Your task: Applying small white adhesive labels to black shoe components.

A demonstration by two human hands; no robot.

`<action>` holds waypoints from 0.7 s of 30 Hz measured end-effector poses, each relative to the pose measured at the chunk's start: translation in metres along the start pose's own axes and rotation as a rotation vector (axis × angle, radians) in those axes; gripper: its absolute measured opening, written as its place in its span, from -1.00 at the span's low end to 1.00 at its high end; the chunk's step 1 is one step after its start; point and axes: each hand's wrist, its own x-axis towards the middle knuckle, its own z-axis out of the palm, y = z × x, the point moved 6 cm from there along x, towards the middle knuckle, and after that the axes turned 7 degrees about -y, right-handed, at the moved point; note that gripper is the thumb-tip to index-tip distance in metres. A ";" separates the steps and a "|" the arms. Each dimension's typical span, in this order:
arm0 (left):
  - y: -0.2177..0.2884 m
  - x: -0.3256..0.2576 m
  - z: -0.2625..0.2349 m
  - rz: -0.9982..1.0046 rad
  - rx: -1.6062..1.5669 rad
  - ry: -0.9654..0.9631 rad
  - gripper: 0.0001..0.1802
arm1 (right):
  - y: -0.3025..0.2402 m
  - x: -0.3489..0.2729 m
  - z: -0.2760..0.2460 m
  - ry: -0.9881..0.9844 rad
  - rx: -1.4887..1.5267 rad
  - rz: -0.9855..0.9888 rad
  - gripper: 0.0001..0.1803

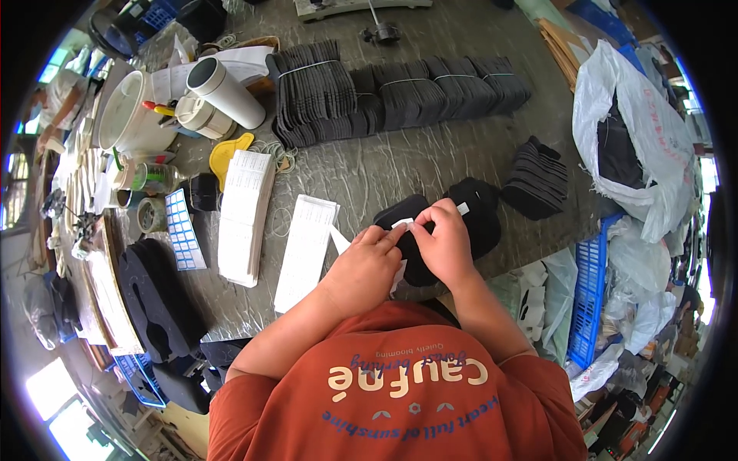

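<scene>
My left hand (363,265) and my right hand (443,240) meet over black padded pieces (480,230) near the table's front edge. A small white label (403,223) is pinched between the fingertips of both hands. Another white tag (463,208) shows on the black piece just right of my right hand. A white paper strip (339,240) sticks out beside my left hand. Parts of the black pieces are hidden under my hands.
Banded stacks of black pieces (415,94) line the far side. Paper sheets (306,246) and a paper stack (244,223) lie left. A white tumbler (227,94) and bucket (131,115) stand far left. At right are a loose black stack (536,178), white sack (626,123) and blue crate (588,300).
</scene>
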 end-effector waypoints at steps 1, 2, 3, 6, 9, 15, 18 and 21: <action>0.000 0.000 0.000 0.000 -0.011 0.005 -0.82 | 0.004 0.000 0.000 0.023 0.032 0.010 -0.84; 0.000 0.000 0.001 0.000 -0.011 0.005 -0.82 | 0.005 0.001 -0.001 0.023 0.031 0.009 -0.84; 0.000 0.000 0.003 0.008 0.001 0.014 -0.82 | 0.007 0.003 0.000 0.013 0.041 0.038 -0.84; 0.000 0.001 0.002 0.011 0.022 0.015 -0.82 | 0.009 0.007 0.001 -0.021 0.047 0.103 -0.83; 0.002 0.006 -0.003 -0.017 0.039 -0.031 -0.82 | 0.011 0.010 0.001 0.029 0.061 0.110 -0.82; -0.004 0.012 -0.006 -0.056 -0.031 -0.102 -0.84 | 0.018 0.012 -0.004 0.093 0.079 0.045 -0.82; -0.014 -0.001 -0.002 -0.040 -0.162 -0.077 -0.85 | 0.022 0.015 -0.011 0.043 0.094 0.088 -0.83; -0.017 -0.009 -0.003 -0.040 -0.292 -0.032 -0.87 | 0.046 0.023 -0.025 -0.059 0.275 0.163 -0.83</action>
